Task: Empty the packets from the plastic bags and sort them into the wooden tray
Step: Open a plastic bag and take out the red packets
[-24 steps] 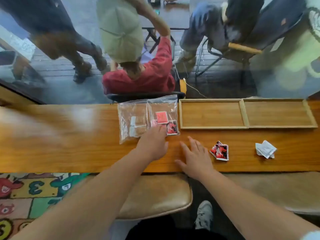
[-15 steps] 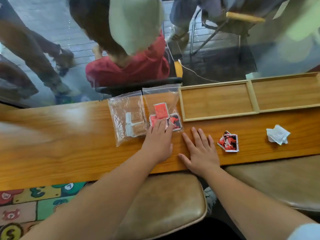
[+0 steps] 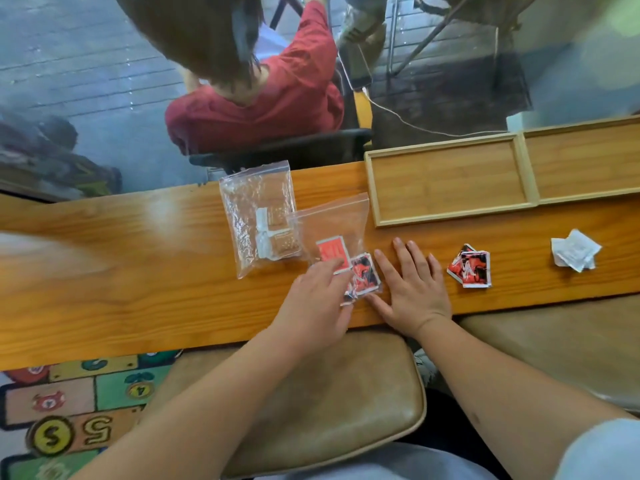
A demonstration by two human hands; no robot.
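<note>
Two clear plastic bags lie on the wooden table. The left bag [image 3: 256,216] holds white and tan packets. The right bag [image 3: 334,220] holds red and red-black packets, and my left hand [image 3: 318,303] grips its near end, fingers over the packets. My right hand [image 3: 414,285] lies flat and open on the table just right of that bag, thumb by its corner. A small pile of red-black packets [image 3: 469,266] and a pile of white packets [image 3: 575,250] lie loose to the right. The two-compartment wooden tray [image 3: 372,188] stands at the back right with nothing in it.
The table [image 3: 138,271] is narrow, and its far edge meets a glass pane. Behind the pane a person in a red shirt sits on a chair. A tan cushioned stool [image 3: 329,393] stands below the near edge, beside a numbered play mat [image 3: 69,410].
My left hand has dragged the bag of red packets toward the near edge, so it now overlaps the other bag's corner. My right hand stays flat on the table.
</note>
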